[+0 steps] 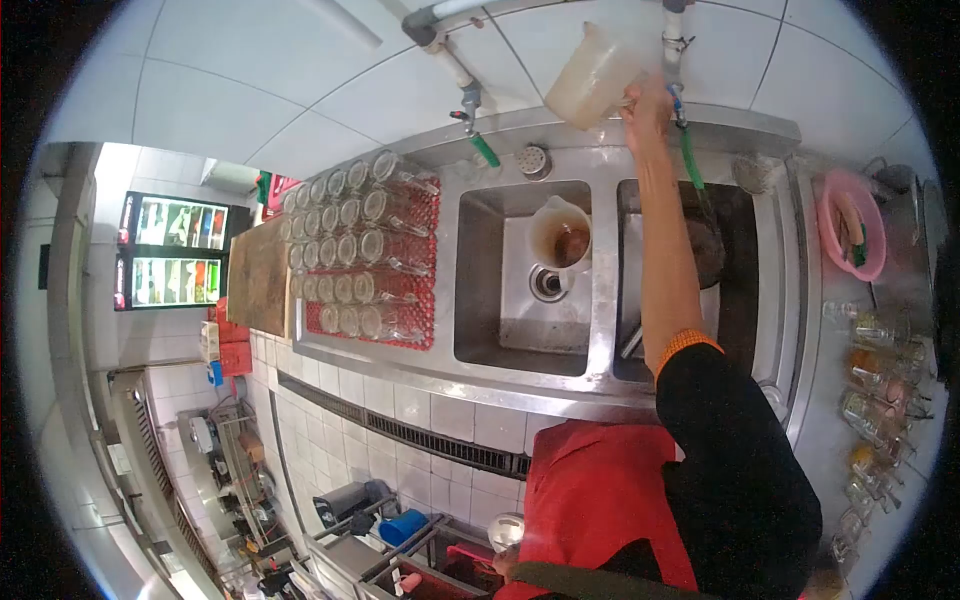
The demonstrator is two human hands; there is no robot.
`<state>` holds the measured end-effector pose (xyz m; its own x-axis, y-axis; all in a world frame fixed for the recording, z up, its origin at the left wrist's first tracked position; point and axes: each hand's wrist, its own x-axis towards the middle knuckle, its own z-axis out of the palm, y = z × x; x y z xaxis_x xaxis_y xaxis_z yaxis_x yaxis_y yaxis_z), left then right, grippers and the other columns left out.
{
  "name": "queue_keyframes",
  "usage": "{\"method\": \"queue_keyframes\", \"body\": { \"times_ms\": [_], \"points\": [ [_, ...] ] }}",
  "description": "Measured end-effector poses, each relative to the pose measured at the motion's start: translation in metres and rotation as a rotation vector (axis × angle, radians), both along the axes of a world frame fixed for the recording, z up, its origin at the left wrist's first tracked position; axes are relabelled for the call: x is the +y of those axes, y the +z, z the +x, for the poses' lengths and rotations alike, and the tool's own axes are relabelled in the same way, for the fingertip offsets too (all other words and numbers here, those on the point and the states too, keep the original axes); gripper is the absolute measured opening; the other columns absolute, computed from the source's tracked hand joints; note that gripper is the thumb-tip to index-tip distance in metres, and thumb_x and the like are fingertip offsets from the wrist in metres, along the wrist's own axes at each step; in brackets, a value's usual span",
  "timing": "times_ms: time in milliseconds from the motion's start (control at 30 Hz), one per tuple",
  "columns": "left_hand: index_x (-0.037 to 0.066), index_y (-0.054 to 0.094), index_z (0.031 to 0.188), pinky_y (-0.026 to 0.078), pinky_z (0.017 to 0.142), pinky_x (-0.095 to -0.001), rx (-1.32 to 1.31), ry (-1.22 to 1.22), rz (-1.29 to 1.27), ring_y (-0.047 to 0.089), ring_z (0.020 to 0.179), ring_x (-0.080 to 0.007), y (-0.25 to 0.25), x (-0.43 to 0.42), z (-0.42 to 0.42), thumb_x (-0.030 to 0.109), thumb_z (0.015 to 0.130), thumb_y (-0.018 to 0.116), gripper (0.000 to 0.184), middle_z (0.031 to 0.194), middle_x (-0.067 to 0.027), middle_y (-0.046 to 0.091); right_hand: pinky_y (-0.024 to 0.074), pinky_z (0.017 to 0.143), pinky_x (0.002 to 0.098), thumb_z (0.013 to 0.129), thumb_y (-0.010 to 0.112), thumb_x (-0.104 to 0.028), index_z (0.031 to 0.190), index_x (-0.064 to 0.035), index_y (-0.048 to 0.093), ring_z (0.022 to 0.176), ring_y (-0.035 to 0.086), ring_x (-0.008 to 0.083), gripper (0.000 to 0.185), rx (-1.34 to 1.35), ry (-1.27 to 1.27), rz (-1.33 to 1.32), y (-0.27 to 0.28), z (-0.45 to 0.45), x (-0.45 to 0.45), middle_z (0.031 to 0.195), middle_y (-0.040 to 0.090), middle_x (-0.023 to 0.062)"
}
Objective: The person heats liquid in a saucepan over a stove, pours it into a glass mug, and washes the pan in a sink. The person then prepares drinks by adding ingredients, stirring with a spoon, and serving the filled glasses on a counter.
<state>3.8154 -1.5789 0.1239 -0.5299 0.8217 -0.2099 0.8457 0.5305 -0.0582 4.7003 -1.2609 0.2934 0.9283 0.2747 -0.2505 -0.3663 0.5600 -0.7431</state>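
My right hand (648, 105) is closed round the handle of a cloudy plastic pitcher (592, 80), tilted above the back ledge of the sink, beside a tap with a green hose (690, 155). A second plastic pitcher (558, 232) with brownish contents or residue stands in the left basin (520, 335) near the drain. My right forearm crosses the right basin, partly hiding a dark round thing (704, 250) there. At the bottom edge, my left hand (506, 562) is mostly hidden, by a round metal vessel (506, 530) that it seems to hold.
Rows of upturned glass mugs (345, 250) stand on a red perforated mat (425, 330) left of the basins. A pink basin (852, 225) and several filled glasses (875, 385) stand at right. A wooden board (262, 275) lies at far left; a rack (400, 560) stands below.
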Motion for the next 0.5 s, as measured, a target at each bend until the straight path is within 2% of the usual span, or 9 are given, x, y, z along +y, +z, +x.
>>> {"method": "queue_keyframes", "body": {
  "times_ms": [100,167,200,267,300,333,433,467,500],
  "points": [
    [-0.002,0.069,0.077,0.052,0.063,-0.0411,0.041,-0.014,0.062,0.067,0.066,-0.0308,0.001,0.0,-0.012,0.022,0.072,0.068,0.026,0.071,-0.0174,0.068,0.0318,0.046,0.0264,0.097,0.04,-0.044,0.101,-0.0108,0.052,0.058,0.045,0.0112,0.036,-0.027,-0.167,0.077,0.005,-0.009,0.011,0.07,0.052,0.0006],
    [-0.003,0.069,0.077,0.052,0.063,-0.0411,0.117,-0.067,0.148,0.067,0.065,-0.0309,0.005,0.002,-0.021,0.022,0.072,0.068,0.026,0.071,-0.0174,0.068,0.031,0.045,0.0268,0.097,0.04,-0.047,0.101,-0.0118,0.05,0.054,0.042,0.01,0.037,0.142,-0.217,0.192,0.013,-0.008,0.012,0.067,0.051,-0.0012],
    [-0.005,0.068,0.078,0.052,0.063,-0.0408,-0.184,0.05,0.062,0.067,0.066,-0.0312,0.012,0.007,-0.036,0.022,0.071,0.069,0.028,0.071,-0.0187,0.067,0.0294,0.044,0.0255,0.098,0.039,-0.046,0.099,-0.0137,0.048,0.052,0.04,0.0098,0.033,0.109,-0.126,0.305,0.016,-0.003,0.006,0.066,0.048,-0.0015],
    [-0.006,0.066,0.077,0.052,0.062,-0.0407,0.041,0.117,0.071,0.067,0.065,-0.0304,0.03,0.019,-0.01,0.02,0.071,0.068,0.026,0.069,-0.0186,0.067,0.0278,0.042,0.0243,0.099,0.037,-0.039,0.092,-0.0135,0.047,0.051,0.038,0.0101,0.028,-0.115,0.07,0.655,-0.001,0.028,0.0,0.065,0.046,-0.0002],
    [-0.006,0.065,0.076,0.052,0.062,-0.0406,0.146,0.159,0.073,0.066,0.065,-0.0301,0.055,0.033,0.024,0.019,0.072,0.068,0.026,0.068,-0.0185,0.066,0.0285,0.041,0.0228,0.099,0.035,-0.035,0.087,-0.0153,0.046,0.05,0.038,0.0098,0.026,-0.076,-0.026,0.549,0.021,0.027,-0.006,0.063,0.046,-0.0028],
    [-0.005,0.063,0.074,0.052,0.059,-0.0405,-0.025,0.166,0.254,0.065,0.062,-0.0286,0.045,0.026,-0.003,0.017,0.072,0.067,0.022,0.066,-0.0183,0.065,0.0293,0.041,0.0212,0.1,0.033,-0.031,0.082,-0.017,0.046,0.05,0.038,0.0095,0.026,-0.043,-0.123,0.44,0.043,0.024,-0.013,0.061,0.045,-0.0055],
    [-0.005,0.063,0.075,0.051,0.056,-0.0407,-0.369,0.156,0.247,0.064,0.06,-0.0276,0.032,0.021,-0.059,0.014,0.071,0.066,0.02,0.065,-0.0181,0.065,0.0281,0.04,0.0214,0.098,0.035,-0.028,0.081,-0.012,0.045,0.049,0.037,0.0082,0.026,-0.06,-0.091,0.571,0.038,0.021,-0.042,0.063,0.043,-0.0034],
    [-0.004,0.061,0.071,0.049,0.053,-0.0417,-0.061,-0.172,0.487,0.062,0.056,-0.0266,0.024,0.022,-0.058,0.016,0.07,0.068,0.021,0.064,-0.0175,0.064,0.0294,0.041,0.0196,0.099,0.035,-0.027,0.083,-0.0114,0.046,0.051,0.038,0.0081,0.025,-0.097,0.069,0.708,0.029,0.008,-0.053,0.065,0.045,-0.0024],
    [-0.004,0.06,0.07,0.049,0.052,-0.0418,-0.284,-0.103,0.333,0.062,0.056,-0.0263,-0.014,0.031,-0.113,0.017,0.07,0.067,0.022,0.063,-0.0169,0.064,0.0306,0.042,0.0177,0.099,0.034,-0.027,0.085,-0.0109,0.047,0.052,0.039,0.008,0.025,-0.135,0.228,0.836,0.018,-0.013,-0.064,0.067,0.047,-0.0015]
  ]
}}
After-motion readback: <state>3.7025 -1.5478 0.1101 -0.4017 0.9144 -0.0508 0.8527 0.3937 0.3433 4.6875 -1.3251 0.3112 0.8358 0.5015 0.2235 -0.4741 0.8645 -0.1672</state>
